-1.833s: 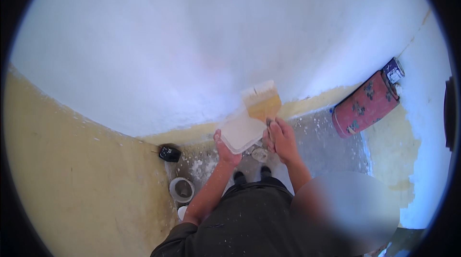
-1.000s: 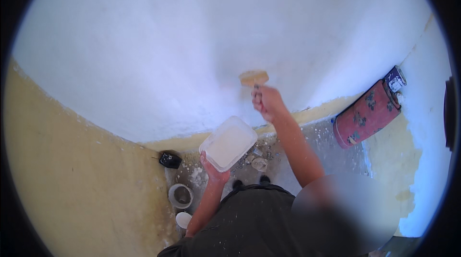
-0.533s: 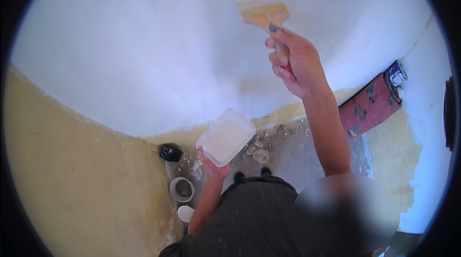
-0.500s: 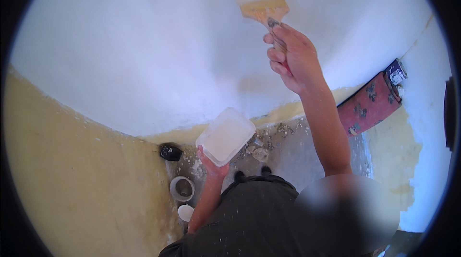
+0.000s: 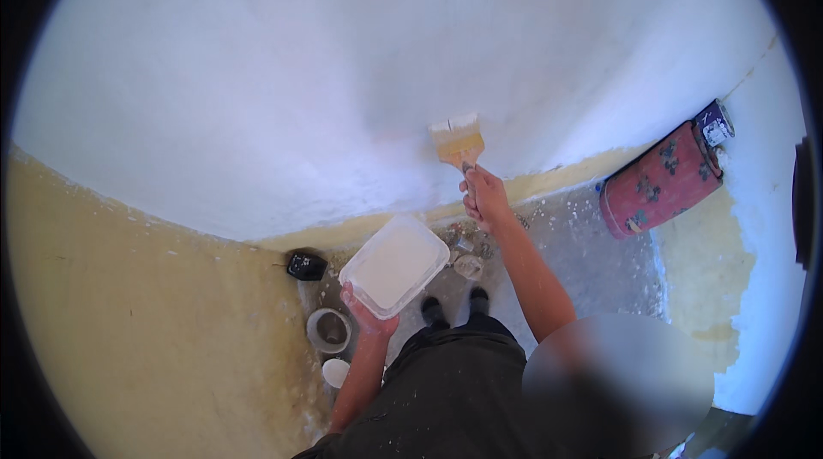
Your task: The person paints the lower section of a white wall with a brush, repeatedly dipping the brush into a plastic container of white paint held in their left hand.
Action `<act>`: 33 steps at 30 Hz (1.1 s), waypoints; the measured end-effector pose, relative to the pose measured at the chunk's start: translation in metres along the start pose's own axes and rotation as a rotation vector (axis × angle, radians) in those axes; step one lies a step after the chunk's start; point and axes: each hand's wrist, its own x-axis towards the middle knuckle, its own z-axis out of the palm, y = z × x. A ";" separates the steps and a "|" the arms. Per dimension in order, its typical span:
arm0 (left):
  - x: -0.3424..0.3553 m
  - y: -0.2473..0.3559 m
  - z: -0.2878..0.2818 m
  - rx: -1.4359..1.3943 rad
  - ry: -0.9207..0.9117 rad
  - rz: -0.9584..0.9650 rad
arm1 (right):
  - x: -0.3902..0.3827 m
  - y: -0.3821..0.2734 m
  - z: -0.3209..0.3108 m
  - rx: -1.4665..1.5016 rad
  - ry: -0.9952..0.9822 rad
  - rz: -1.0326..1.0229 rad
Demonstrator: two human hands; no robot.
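My right hand (image 5: 486, 197) is closed round the handle of a wide flat paintbrush (image 5: 459, 144), its bristles whitened with paint and pointing up at the wall. The brush is over the lower part of the white-painted wall (image 5: 283, 90); whether the bristles touch it I cannot tell. In my left hand (image 5: 370, 313) is a rectangular white plastic tub (image 5: 396, 264) of white paint, gripped at its near left corner and side. The tub hangs in front of my body, left of the brush.
A yellowish unpainted wall (image 5: 146, 305) stands at the left. On the floor are a black container (image 5: 306, 266), a round bucket (image 5: 329, 331), a white lid-like disc (image 5: 336, 372) and a small tub (image 5: 468, 267). A red patterned roll (image 5: 660, 182) and a paint can (image 5: 713, 123) are at the right.
My right hand has brought the paintbrush down the wall, closer to the tub. The tub in my left hand has shifted slightly down and left.
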 end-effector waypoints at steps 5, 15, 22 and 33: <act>-0.003 0.005 0.009 -0.027 -0.064 -0.010 | -0.017 -0.023 0.027 0.103 0.025 0.149; -0.008 0.006 0.041 0.007 -0.128 0.010 | -0.070 -0.207 0.146 0.214 -0.423 -0.118; -0.007 0.005 0.030 0.021 -0.119 0.051 | -0.098 -0.238 0.143 0.059 -0.294 -0.521; -0.014 0.004 -0.024 -0.022 0.000 -0.037 | 0.039 -0.053 -0.003 0.013 -0.152 -0.218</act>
